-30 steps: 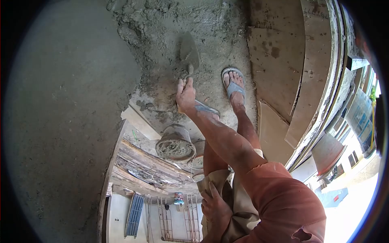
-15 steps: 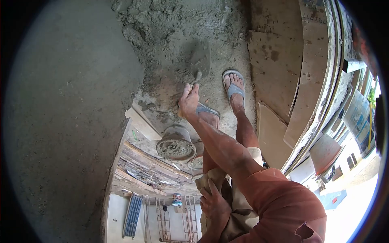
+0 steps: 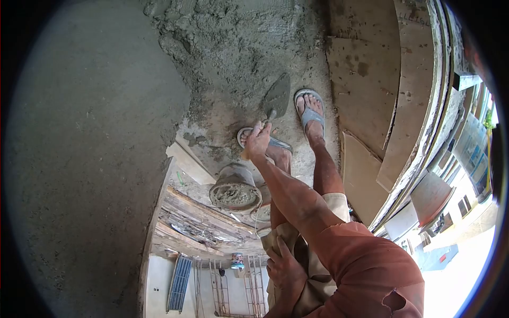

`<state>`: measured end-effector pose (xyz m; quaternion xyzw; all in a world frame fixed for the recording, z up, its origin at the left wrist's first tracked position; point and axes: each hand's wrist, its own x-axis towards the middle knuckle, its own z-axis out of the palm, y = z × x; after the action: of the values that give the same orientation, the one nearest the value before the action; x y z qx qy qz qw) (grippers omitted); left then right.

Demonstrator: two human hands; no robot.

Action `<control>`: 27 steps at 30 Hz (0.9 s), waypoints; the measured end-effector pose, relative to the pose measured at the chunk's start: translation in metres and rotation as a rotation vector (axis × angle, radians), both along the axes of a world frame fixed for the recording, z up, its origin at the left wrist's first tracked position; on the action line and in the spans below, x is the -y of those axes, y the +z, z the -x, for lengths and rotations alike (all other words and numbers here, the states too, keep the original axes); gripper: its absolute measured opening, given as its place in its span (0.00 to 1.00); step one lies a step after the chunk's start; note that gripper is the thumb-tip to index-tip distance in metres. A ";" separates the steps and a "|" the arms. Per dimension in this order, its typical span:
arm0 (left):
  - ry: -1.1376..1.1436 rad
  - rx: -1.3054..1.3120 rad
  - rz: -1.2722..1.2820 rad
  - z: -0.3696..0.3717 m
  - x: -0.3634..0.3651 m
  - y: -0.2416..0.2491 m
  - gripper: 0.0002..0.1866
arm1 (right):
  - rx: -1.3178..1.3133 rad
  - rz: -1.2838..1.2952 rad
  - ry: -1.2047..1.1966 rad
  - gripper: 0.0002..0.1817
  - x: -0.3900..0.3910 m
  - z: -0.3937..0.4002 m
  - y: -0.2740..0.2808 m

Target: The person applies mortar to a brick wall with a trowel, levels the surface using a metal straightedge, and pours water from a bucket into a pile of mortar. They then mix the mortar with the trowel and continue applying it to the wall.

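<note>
In the head view, my right hand (image 3: 257, 140) is closed around the handle of a trowel (image 3: 278, 98). The mortar-smeared blade points away from me, low over the rough floor beside my right foot. Past the blade lies a bed of rough wet mortar (image 3: 228, 63), and to its left a smooth grey mortar surface (image 3: 95, 132). My left hand (image 3: 286, 267) rests on my tan shorts (image 3: 318, 275), fingers apart and holding nothing. Near my left foot, a bucket (image 3: 236, 179) holds mortar.
Boards (image 3: 366, 79) lie along the right side, close to my right sandal (image 3: 313, 117). A wooden edge (image 3: 157, 228) borders the smooth surface. Behind the bucket are weathered planks (image 3: 207, 212), a blue rack-like panel (image 3: 179, 283) and metal frames (image 3: 220, 291).
My right hand and the trowel have shifted right and slightly toward me, the blade now close to my right foot. The view has shifted slightly. My left hand stays on the shorts.
</note>
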<state>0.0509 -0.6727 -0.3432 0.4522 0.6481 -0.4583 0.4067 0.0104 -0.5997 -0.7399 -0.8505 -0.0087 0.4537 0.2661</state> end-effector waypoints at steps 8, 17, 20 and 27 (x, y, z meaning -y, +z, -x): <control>-0.048 0.016 -0.076 0.006 0.004 0.000 0.35 | -0.115 -0.068 -0.060 0.23 -0.074 0.055 -0.021; -0.089 -0.013 -0.105 0.002 0.008 -0.004 0.33 | 0.191 -0.089 -0.103 0.19 -0.063 -0.051 -0.048; -0.105 -0.015 -0.137 0.002 0.010 -0.005 0.33 | 0.097 -0.153 -0.063 0.19 -0.108 -0.063 -0.029; -0.099 0.025 -0.108 0.003 0.002 -0.002 0.33 | 0.146 -0.199 0.159 0.21 -0.169 -0.134 0.003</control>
<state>0.0478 -0.6748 -0.3454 0.5107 0.6437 -0.4366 0.3664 0.1442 -0.4311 -0.7367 -0.8473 -0.1401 0.4073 0.3109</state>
